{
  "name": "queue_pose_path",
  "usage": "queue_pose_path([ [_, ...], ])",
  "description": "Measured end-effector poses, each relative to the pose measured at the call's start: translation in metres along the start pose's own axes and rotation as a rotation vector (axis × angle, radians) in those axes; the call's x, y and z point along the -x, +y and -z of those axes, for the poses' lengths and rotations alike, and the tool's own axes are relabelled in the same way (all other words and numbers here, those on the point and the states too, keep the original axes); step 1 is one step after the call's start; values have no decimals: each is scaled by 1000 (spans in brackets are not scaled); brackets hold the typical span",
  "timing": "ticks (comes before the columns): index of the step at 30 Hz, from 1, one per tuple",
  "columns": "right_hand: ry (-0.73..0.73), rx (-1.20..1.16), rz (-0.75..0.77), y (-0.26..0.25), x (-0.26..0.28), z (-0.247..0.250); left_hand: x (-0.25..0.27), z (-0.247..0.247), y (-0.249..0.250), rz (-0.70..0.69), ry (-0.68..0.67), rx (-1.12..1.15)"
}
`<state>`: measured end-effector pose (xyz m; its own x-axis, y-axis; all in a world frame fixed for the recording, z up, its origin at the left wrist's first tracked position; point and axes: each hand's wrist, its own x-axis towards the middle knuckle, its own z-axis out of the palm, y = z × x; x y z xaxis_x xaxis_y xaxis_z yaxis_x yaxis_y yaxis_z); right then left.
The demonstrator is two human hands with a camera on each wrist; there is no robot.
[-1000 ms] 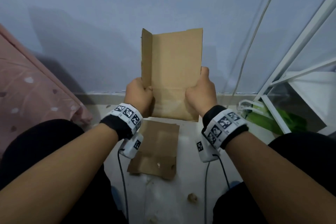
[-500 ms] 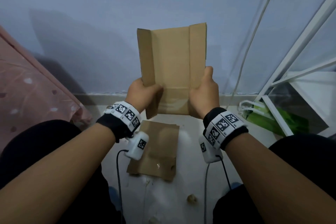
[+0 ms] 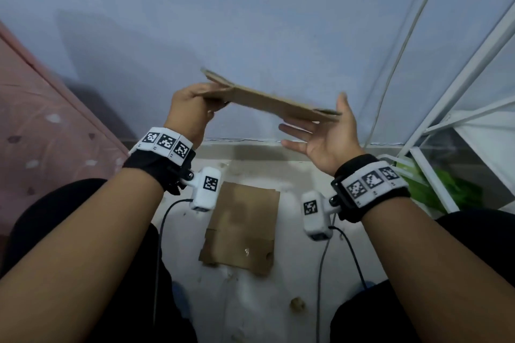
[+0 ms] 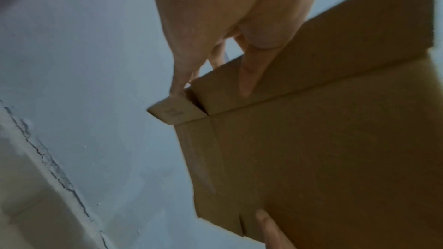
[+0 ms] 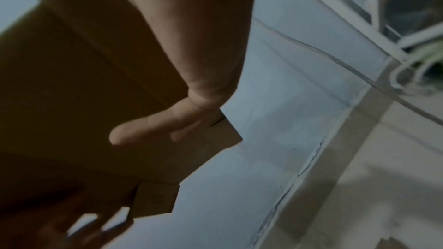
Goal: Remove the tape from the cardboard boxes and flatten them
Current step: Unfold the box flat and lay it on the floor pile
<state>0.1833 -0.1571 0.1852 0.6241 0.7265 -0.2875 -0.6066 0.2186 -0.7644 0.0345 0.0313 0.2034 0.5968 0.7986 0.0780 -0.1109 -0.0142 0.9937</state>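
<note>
I hold a flattened brown cardboard box [image 3: 267, 101] in the air before the wall, tipped nearly level and seen edge-on. My left hand [image 3: 206, 104] grips its left end; in the left wrist view its fingers [image 4: 249, 71] lie curled over a folded flap of the box [image 4: 311, 149]. My right hand [image 3: 315, 131] is palm-up under the right end, fingers straight and thumb raised. In the right wrist view those fingers [image 5: 153, 128] lie flat against the underside of the box [image 5: 84, 82]. A second flattened box [image 3: 242, 228] lies on the floor between my knees.
Pink bedding [image 3: 41, 133] is at the left. A white metal rack [image 3: 459, 97] and a green bag [image 3: 451, 189] stand at the right. A white cable [image 3: 401, 44] runs down the wall. Small scraps [image 3: 296, 304] litter the white floor [image 3: 289, 259].
The box stood upright, gripped by both hands at its lower part. It has tipped over to lie nearly flat. My right hand has let go and opened beneath it.
</note>
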Motion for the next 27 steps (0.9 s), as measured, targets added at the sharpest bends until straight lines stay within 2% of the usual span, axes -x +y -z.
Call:
queue_pose_path([
  [2, -15, 16, 5, -9, 3, -1, -6, 6, -4, 33, -34, -55],
  [5, 40, 99, 41, -14, 0, -1, -5, 8, 0, 205, -70, 380],
  [7, 55, 224, 64, -15, -1, 1, -6, 13, 4, 308, -90, 548],
  [8, 54, 290, 78, -15, -1, 2, -5, 15, 6, 338, -130, 519],
  [9, 53, 336, 97, -15, -1, 3, -4, 16, 9, 363, -225, 449],
  [11, 65, 388, 152, -16, 1, 5, 1, 15, 8, 367, -413, 191],
  [12, 81, 400, 179, -15, 0, 7, 4, 14, 6, 367, -438, 69],
  [15, 84, 406, 186, -12, 0, 8, 8, 9, -4, 348, -387, -124],
  [18, 86, 444, 147, -5, 0, 9, 8, 8, -13, 289, -277, -239],
  [22, 288, 617, 270, 11, -2, 4, 14, -5, -27, 163, -132, -392],
  [25, 411, 710, 304, 16, -4, 6, 19, -14, -37, 113, -138, -416],
  [27, 392, 722, 267, 14, -8, 9, 19, -12, -37, 149, -156, -364],
])
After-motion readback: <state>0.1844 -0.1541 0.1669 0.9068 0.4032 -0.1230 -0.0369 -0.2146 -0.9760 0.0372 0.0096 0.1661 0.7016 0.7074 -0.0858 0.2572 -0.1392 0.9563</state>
